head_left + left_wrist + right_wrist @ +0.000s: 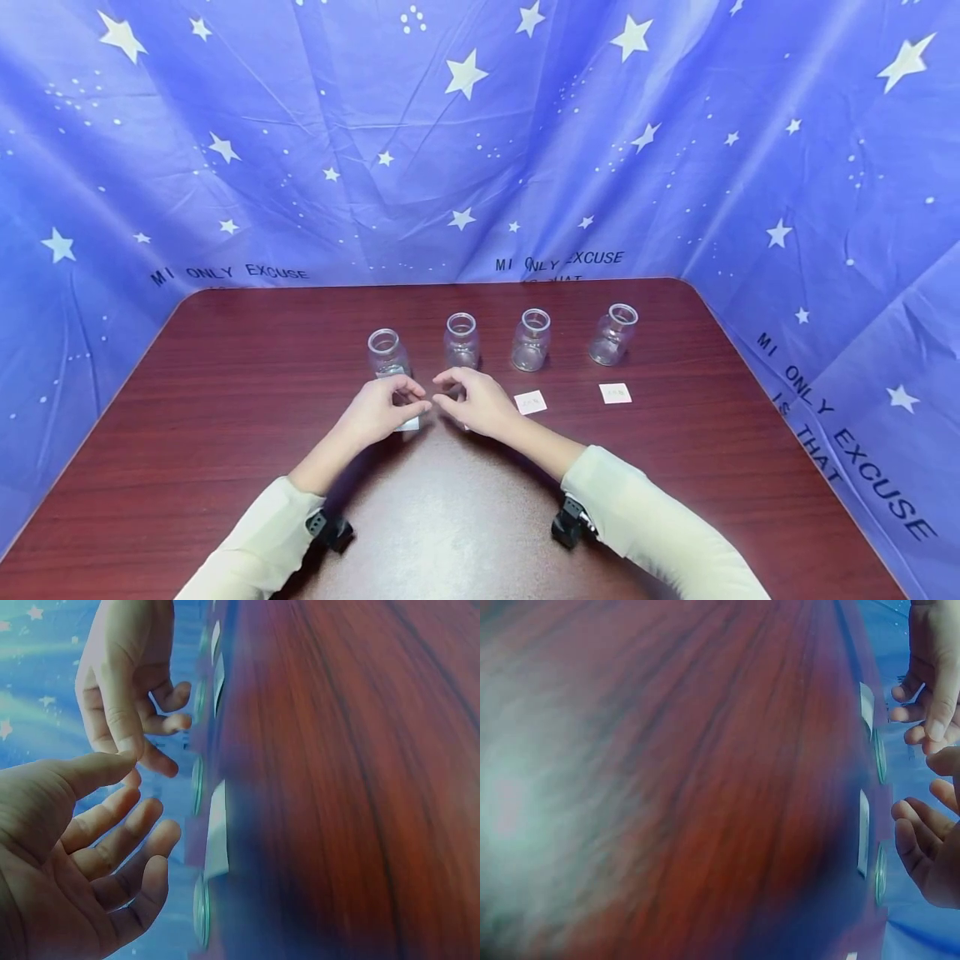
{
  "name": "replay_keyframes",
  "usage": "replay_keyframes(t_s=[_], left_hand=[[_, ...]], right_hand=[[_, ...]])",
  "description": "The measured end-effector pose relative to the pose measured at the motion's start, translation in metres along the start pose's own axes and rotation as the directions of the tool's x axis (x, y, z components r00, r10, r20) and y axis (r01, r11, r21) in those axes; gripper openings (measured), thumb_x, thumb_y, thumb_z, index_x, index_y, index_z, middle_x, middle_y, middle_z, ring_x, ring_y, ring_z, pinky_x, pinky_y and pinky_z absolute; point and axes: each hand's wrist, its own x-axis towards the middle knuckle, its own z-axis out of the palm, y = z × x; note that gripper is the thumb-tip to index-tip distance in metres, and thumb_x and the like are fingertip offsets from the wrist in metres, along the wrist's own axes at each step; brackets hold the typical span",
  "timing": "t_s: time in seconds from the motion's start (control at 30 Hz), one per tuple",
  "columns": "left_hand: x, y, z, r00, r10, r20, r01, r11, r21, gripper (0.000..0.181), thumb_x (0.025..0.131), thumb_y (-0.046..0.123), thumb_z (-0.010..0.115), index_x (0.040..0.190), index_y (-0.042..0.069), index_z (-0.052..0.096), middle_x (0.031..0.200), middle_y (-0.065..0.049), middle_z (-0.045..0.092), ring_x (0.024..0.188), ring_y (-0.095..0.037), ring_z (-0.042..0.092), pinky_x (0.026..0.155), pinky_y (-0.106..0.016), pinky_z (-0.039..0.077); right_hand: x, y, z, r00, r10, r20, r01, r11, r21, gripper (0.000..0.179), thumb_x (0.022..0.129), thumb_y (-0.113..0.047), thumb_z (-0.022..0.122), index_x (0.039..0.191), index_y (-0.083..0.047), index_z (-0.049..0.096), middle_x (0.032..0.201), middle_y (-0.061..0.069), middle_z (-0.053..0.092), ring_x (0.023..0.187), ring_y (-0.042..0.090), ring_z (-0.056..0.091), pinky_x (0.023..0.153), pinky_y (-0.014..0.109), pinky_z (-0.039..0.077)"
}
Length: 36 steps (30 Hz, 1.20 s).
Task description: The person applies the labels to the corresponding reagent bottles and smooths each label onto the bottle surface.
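Observation:
My left hand [384, 408] hovers over the table in front of the leftmost glass jar [386, 343], its fingers loosely bent. Opposite it, my right hand [477, 402] hangs before the second glass jar [461, 337], thumb and fingers apart. The fingertips of both hands nearly meet; in the left wrist view the two thumbs overlap, and I cannot tell whether they touch. Nothing shows between the fingers of either hand. A white paper slip [407, 424] lies partly hidden beneath the left hand.
Two more open glass jars [531, 342] [613, 335] stand upright to the right, in the same row. Before them lie small white slips with faint writing, one paper slip [531, 402] and another paper slip [617, 393]. A starry blue curtain [465, 167] surrounds the dark red table [225, 358].

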Motion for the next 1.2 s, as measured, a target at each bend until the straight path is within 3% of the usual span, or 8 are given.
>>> replay_keyframes(t_s=[0.43,0.6,0.8,1.2], left_hand=[[0.013,0.017,0.024,0.997,0.071,0.034,-0.072,0.997,0.012,0.015,0.080,0.023,0.072,0.088,0.011,0.066,0.079,0.002,0.069,0.070,-0.006,0.059,0.067,-0.023,0.047],[0.016,0.021,0.032,0.996,0.055,0.075,-0.057,0.998,0.025,0.016,0.079,0.022,0.072,0.088,0.011,0.066,0.079,0.004,0.068,0.068,-0.004,0.057,0.064,-0.021,0.045],[0.019,0.025,0.038,0.989,0.067,0.131,-0.073,0.997,0.039,0.018,0.078,0.022,0.072,0.090,0.010,0.066,0.080,0.003,0.067,0.068,-0.003,0.055,0.064,-0.021,0.043],[0.022,0.030,0.046,0.989,0.008,0.148,-0.027,0.991,0.129,0.025,0.070,0.023,0.079,0.089,0.014,0.065,0.081,0.002,0.066,0.076,-0.012,0.059,0.069,-0.026,0.044]], right_hand=[[-0.025,0.022,-0.022,0.999,0.002,-0.052,-0.005,0.999,-0.053,0.025,0.083,-0.018,0.069,0.107,-0.010,0.065,0.098,0.004,0.068,0.062,0.005,0.050,0.055,0.016,0.042],[-0.033,0.028,-0.031,0.999,0.000,-0.043,-0.005,0.994,-0.112,0.025,0.083,-0.020,0.069,0.106,-0.011,0.065,0.098,0.003,0.068,0.063,0.002,0.051,0.058,0.016,0.042],[-0.042,0.032,-0.038,1.000,-0.008,0.001,0.008,0.989,-0.148,0.028,0.082,-0.018,0.069,0.108,-0.008,0.064,0.096,0.004,0.065,0.070,0.011,0.057,0.062,0.017,0.043],[-0.042,0.036,-0.037,0.995,-0.042,0.087,0.070,0.937,-0.342,0.032,0.078,-0.027,0.073,0.107,-0.013,0.066,0.087,-0.002,0.056,0.070,0.004,0.047,0.063,0.020,0.040]])
